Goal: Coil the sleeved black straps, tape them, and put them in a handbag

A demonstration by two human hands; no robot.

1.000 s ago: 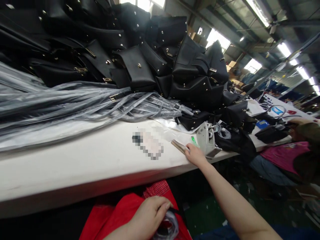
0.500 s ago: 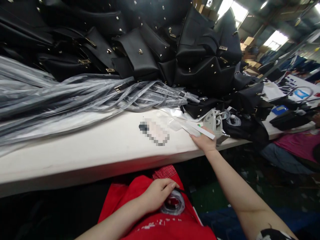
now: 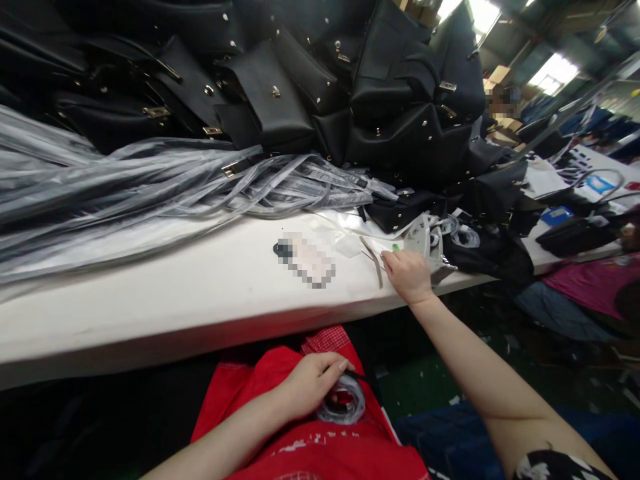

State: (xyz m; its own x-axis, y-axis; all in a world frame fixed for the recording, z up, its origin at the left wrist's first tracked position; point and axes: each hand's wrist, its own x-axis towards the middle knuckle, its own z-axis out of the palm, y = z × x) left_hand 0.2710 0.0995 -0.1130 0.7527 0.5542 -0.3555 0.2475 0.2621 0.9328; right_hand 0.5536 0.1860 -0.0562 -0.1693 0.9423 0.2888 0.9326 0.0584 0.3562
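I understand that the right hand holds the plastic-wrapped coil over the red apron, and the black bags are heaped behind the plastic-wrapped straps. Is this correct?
Not entirely. The head view shows the left hand, not the right hand, holding the plastic-wrapped coil over the red apron. The black bags are indeed heaped behind the plastic-wrapped straps.

The right arm (image 3: 480, 360) is outstretched, wrist (image 3: 423, 300) nearly straight, right hand (image 3: 409, 275) curled with its back upward. The left forearm (image 3: 235, 423) angles inward, the left hand (image 3: 315, 383) low, fingers (image 3: 329, 359) bent.
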